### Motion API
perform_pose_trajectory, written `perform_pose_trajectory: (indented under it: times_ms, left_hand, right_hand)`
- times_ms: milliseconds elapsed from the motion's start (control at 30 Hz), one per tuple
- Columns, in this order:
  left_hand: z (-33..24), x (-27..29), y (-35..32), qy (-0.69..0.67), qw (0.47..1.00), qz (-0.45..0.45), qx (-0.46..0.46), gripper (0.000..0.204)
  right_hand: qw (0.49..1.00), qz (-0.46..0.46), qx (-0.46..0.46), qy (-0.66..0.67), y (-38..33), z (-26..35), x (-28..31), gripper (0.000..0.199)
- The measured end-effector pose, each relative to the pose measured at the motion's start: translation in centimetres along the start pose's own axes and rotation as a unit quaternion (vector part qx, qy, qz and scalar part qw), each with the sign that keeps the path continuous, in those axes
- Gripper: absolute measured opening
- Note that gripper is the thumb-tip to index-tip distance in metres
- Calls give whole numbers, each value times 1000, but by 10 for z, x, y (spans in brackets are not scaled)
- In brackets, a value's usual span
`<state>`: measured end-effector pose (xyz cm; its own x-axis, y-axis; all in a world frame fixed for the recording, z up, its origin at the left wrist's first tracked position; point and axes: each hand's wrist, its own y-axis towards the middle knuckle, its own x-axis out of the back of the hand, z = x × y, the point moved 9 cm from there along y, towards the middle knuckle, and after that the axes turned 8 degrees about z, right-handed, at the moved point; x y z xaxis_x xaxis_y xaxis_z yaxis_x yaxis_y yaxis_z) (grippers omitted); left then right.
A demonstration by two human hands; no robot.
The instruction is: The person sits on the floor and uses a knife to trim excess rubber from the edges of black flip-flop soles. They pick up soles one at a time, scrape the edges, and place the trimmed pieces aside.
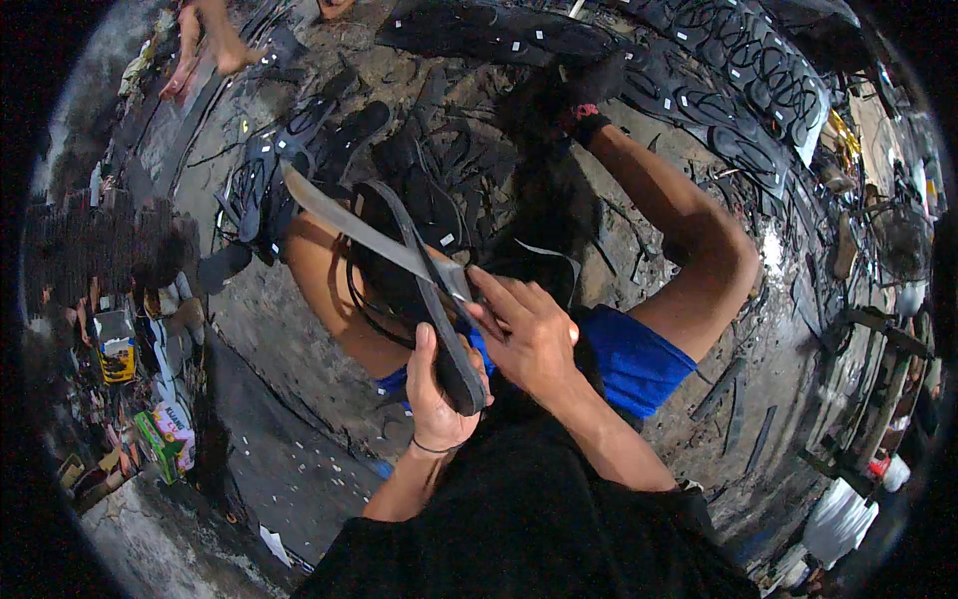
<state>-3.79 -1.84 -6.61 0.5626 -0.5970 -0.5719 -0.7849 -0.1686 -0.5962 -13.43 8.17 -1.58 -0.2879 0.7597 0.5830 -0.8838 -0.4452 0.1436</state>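
Both hands are up close in front of the person, working on one black rubber sandal sole (424, 290). The left hand (439, 394) is wrapped round the near end of the sole, thumb up along its edge and fingers curled behind it, clamped firmly. The sole rises from that grip and tilts away to the upper left. The right hand (529, 334) sits just right of the sole, touching it, closed on the handle end of a long knife (349, 225); the handle itself is hidden under the fingers. The blade lies across the sole's face and runs out past it to the upper left, its tip well clear of the rubber. So the two hands are nearly together, the left below the sole's near end, the right hard against its right side. Directly behind the sole, a co-worker in a blue shirt (629, 359) is bent forward, one bare arm (679, 215) reaching away to the upper right, where the co-worker's hand is dark and hard to make out. Beyond the sole's far end a heap of black sandals and straps (329, 140) covers the floor, and further off, upper right of the sole, more black soles (738, 60) lie in rows. Someone's bare feet (215, 45) show far to the upper left.
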Motion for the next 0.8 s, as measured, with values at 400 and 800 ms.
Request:
perform_pose_trajectory:
  times_ms: [400,800]
  left_hand:
    - [-75,-7,22,145,959,-42,-239,49]
    - [-9,-44,196,878,329,328,-115,48]
  right_hand:
    - [869,-34,-311,384,31,-91,56,57]
    - [730,-436,-430,304,-240,-374,163,29]
